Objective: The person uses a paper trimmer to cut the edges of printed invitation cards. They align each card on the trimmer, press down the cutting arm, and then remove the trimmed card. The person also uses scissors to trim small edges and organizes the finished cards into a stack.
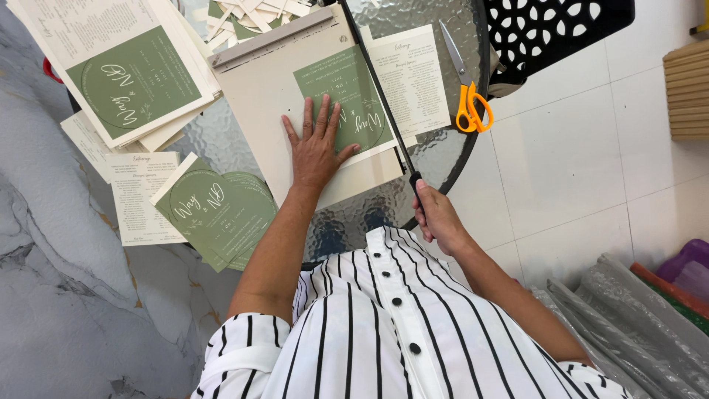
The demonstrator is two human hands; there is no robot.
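Just green card (353,103) under left hand (316,151)

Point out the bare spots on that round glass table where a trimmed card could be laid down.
Bare glass shows between the paper cutter and the table's right rim, below the orange-handled scissors. Another patch lies left of the cutter, between the upper card stack and the cut green cards. The far edge is crowded with paper scraps.

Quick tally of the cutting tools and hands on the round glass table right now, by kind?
Beige guillotine paper cutter with long black blade arm: 1
Orange-handled scissors: 1
Left hand, flat on the green printed card: 1
Right hand, gripping the blade arm's handle: 1
Total: 4
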